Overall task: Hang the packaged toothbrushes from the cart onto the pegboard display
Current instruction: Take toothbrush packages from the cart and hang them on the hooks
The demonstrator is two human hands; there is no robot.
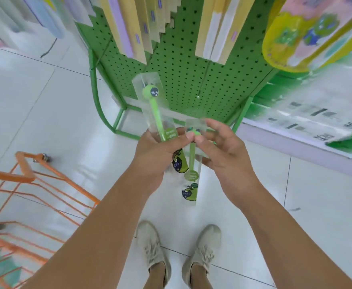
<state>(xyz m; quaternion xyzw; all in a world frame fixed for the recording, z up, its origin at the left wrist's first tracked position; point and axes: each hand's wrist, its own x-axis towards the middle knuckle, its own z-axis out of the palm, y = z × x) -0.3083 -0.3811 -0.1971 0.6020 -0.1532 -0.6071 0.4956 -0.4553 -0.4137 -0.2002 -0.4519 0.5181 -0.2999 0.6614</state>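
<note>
Both hands grip glossy clear toothbrush sleeves: left hand one, right hand another.

Head view, single wide-angle: worn high, aimed forward and steeply down; forearms close below, pegboard near ahead, floor and shoes beneath.

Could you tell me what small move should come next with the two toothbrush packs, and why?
Probably lift the right-hand pack clear. The left hand grips the taller pack, the right hand pinches the other at its top, and bare hooks stand on the green pegboard ahead.
</note>
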